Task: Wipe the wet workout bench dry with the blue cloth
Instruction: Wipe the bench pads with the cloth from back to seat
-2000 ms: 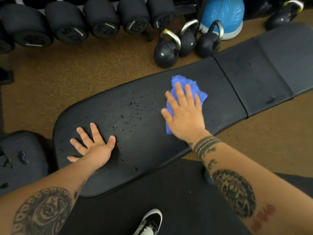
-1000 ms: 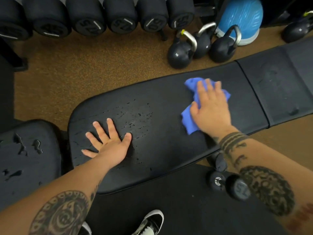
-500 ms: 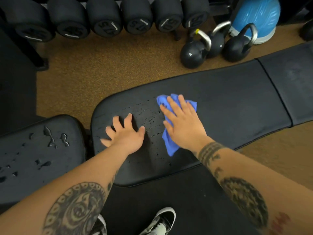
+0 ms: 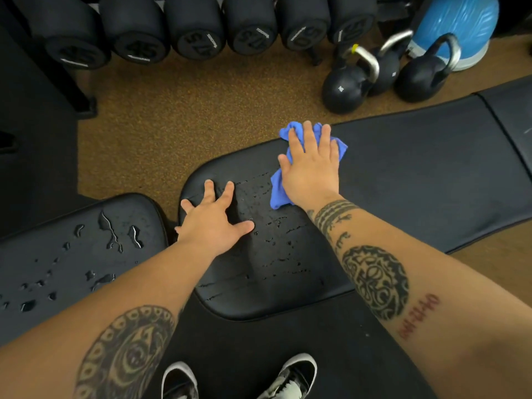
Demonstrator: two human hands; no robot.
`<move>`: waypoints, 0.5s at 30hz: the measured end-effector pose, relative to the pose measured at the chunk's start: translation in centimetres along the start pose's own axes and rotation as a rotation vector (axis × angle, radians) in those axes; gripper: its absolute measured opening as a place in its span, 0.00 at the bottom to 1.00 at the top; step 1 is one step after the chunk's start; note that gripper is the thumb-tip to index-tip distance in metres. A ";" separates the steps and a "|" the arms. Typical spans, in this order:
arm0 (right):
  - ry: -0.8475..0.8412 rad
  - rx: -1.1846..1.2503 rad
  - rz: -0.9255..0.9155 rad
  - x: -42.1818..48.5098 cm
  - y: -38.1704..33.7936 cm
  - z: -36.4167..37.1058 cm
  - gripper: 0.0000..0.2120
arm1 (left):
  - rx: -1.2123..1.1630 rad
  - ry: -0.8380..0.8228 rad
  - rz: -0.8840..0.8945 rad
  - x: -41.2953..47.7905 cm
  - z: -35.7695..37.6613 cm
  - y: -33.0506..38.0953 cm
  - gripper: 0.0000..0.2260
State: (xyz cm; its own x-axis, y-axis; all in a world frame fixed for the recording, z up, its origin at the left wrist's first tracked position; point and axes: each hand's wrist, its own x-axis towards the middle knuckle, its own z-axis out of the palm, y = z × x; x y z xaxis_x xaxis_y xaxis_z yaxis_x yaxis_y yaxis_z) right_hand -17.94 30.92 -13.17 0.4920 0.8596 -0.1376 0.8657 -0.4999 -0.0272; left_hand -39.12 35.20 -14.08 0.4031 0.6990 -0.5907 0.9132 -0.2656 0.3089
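The black workout bench (image 4: 403, 180) runs from centre to the right, with water streaks and droplets on its left end. My right hand (image 4: 311, 165) lies flat on the crumpled blue cloth (image 4: 277, 190), pressing it onto the pad near the far edge. The cloth sticks out past my fingertips and beside my palm. My left hand (image 4: 214, 218) rests flat on the wet left end of the pad, fingers spread, holding nothing.
A second black pad (image 4: 72, 254) at the left carries puddles of water. Three kettlebells (image 4: 345, 84) and a blue dome (image 4: 457, 21) stand behind the bench. Several dumbbells (image 4: 195, 27) line the back. My shoes (image 4: 288, 378) stand on a black mat below.
My right hand slid the cloth leftward along the pad, then away from me to the far edge. My left hand stayed planted on the wet end. The view shifted left.
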 end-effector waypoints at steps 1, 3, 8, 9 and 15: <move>-0.008 -0.017 -0.057 -0.6 -0.4 0.1 0.29 | 0.012 -0.005 0.008 0.0 0.0 -0.1 0.44; -0.051 -0.054 -0.227 -3.4 -1.0 0.3 0.28 | 0.028 -0.021 0.028 -0.2 -0.4 -0.3 0.45; -0.155 -0.059 -0.293 -11.1 3.5 0.1 0.29 | 0.044 -0.064 0.040 -0.5 -1.1 -0.4 0.46; -0.134 -0.055 -0.237 -11.0 5.0 -0.3 0.30 | 0.050 -0.066 0.041 -0.4 -1.0 -0.4 0.46; -0.017 -0.011 0.091 -4.2 5.4 -0.9 0.30 | 0.065 -0.068 0.054 0.0 -0.5 -0.7 0.46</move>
State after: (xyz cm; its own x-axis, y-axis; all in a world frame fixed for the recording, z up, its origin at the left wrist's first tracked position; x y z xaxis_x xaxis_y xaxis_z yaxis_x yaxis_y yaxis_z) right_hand -15.26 24.74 -11.80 0.5670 0.8089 -0.1557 0.8186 -0.5744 -0.0028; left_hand -39.75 35.68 -13.94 0.4525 0.6364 -0.6247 0.8913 -0.3455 0.2936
